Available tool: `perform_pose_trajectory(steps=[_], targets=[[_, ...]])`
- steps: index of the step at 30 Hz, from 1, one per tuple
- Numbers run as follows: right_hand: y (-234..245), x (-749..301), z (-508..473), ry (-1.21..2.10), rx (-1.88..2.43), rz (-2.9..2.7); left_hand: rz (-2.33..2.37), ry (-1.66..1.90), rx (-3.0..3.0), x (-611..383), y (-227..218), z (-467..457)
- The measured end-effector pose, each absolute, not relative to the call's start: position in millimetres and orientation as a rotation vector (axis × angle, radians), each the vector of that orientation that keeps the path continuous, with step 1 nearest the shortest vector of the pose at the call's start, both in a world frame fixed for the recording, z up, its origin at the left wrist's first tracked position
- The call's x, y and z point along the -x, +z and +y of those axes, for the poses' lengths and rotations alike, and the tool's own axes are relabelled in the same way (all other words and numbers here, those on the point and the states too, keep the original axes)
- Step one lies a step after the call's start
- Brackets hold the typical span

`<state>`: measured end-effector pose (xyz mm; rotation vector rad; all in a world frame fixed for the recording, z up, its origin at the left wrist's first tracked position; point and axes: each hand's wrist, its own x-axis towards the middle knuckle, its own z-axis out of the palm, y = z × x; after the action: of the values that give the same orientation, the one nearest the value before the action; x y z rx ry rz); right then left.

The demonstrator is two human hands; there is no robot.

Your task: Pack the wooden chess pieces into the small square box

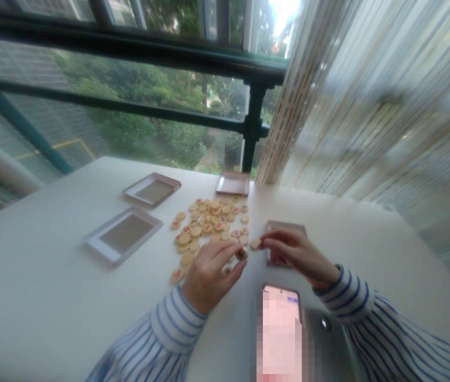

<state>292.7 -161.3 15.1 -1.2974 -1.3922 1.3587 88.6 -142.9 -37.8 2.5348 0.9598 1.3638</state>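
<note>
Pinching a marked disc (241,254) at the near right side of the disc pile (211,215)

Thumb and fingers of the left hand (212,276) are clamped on it, the pile lying toward the far edge of the table (29,254); the right hand (294,253) has its fingertips at a pale disc (255,244), but whether they grip it I cannot tell. Such pieces look light, stiff and sturdy, perhaps slippery on their flat faces, so opposite sides of the rim seem the best hold

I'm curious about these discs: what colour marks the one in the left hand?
The disc has a dark, blackish mark, seen in the head view.
</note>
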Motion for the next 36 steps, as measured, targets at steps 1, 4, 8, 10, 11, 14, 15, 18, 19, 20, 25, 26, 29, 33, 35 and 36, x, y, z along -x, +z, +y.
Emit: perform_pose_trajectory(steps=[1, 4, 8, 10, 11, 14, 15, 18, 19, 20, 25, 26, 29, 33, 35, 36], targets=[[15, -296, -161, 1.347, 1.288, -1.399, 0.962, 1.356, -2.537, -89, -37, -143], [15, -306, -160, 1.321, 1.281, -1.374, 0.97, 1.327, -2.543, -90, -37, -143], [18, -315, -162, 1.273, 1.307, -1.362, 0.965, 1.32, -2.548, -95, -35, -143], [19, -318, -164, 1.248, 1.32, -1.383, 0.956, 1.319, -2.55, -99, -33, -143], [20, -319, -164, 1.236, 1.326, -1.393, 0.951, 1.318, -2.553, -101, -31, -143], [19, -321, -166, 1.211, 1.326, -1.415, 0.927, 1.314, -2.57, -106, -27, -143], [19, -322, -167, 1.209, 1.321, -1.421, 0.92, 1.314, -2.577, -108, -25, -143], [17, -321, -169, 1.202, 1.314, -1.444, 0.909, 1.337, -2.594, -114, -21, -143], [17, -321, -170, 1.197, 1.314, -1.45, 0.904, 1.345, -2.597, -116, -20, -142], [16, -321, -171, 1.192, 1.314, -1.456, 0.897, 1.347, -2.6, -118, -19, -142], [17, -323, -173, 1.186, 1.286, -1.446, 0.873, 1.321, -2.585, -129, -13, -138], [17, -323, -173, 1.183, 1.285, -1.441, 0.869, 1.313, -2.577, -132, -13, -137], [17, -326, -173, 1.157, 1.287, -1.439, 0.853, 1.289, -2.555, -139, -12, -133], [14, -331, -172, 1.143, 1.273, -1.445, 0.84, 1.271, -2.521, -149, -12, -128], [12, -335, -172, 1.125, 1.269, -1.45, 0.845, 1.254, -2.505, -154, -12, -125], [12, -336, -171, 1.114, 1.269, -1.45, 0.847, 1.242, -2.5, -156, -12, -124]])
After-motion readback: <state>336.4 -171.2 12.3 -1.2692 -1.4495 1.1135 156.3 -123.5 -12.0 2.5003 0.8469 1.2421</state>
